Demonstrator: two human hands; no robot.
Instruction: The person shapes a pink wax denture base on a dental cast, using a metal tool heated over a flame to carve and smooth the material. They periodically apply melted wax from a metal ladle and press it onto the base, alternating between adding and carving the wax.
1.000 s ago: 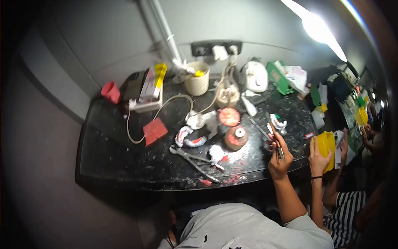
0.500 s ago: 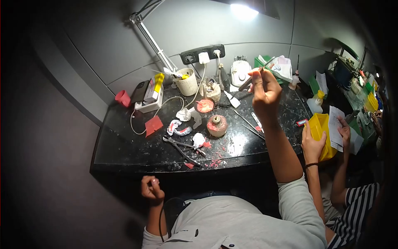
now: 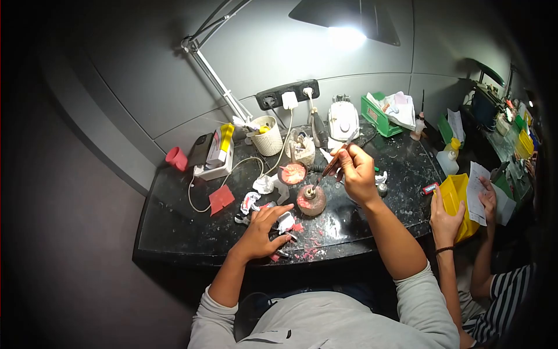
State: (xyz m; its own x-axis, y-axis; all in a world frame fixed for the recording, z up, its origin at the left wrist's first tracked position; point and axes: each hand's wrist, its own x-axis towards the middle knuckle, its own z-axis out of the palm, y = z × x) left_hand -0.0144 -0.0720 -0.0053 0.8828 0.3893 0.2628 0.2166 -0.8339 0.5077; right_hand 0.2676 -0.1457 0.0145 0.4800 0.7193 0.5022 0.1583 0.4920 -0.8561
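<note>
Brown slim tool (image 3: 331, 168) pinched in the right hand (image 3: 359, 174), near the round bottle (image 3: 312, 205); left hand (image 3: 257, 234) (fingers spread) beside a white lump (image 3: 286, 222).

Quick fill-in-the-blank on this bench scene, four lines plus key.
1. The slim brown-handled tool is in the person's ____ hand.
2. From the wearer's viewpoint, the flat, thin red sheet lies to the ____ of the squat, round reddish bottle.
3. The co-worker's hand grips a plastic bin coloured ____.
4. The co-worker's black-and-white sleeve has a pattern of ____.

Missing words: right; left; yellow; stripes.
</note>
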